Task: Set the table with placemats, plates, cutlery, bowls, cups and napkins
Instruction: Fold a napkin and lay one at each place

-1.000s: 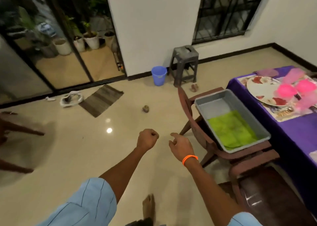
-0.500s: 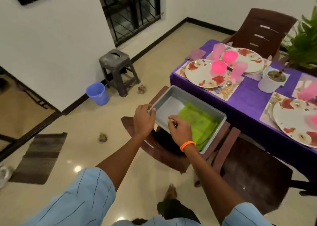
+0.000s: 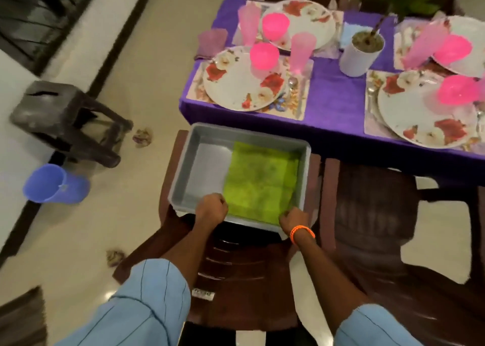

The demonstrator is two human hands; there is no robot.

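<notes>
Both hands are now clamped on the near rim of the grey tray; left hand is curled over the rim towards the tray's left corner, right hand, w/ orange wristband, is curled over it at the right corner; half a sec ago the left was on the tray's corner and the right was reaching inside, a sec ago both hung over bare floor; so approach is done and a two-handed grip is taken. Tray is seated on the brown chair, just beside the purple-clothed table; green folded cloths, prob. napkins, are lying flat in its right half, left half bare. On the table floral plates, pink cups, tall pink tumblers and placemats are already laid at several places; cutlery is only dimly made out beside plates. Judged: napkins are the item left, and the tray is likely gripped to be lifted or shifted nearer.
</notes>
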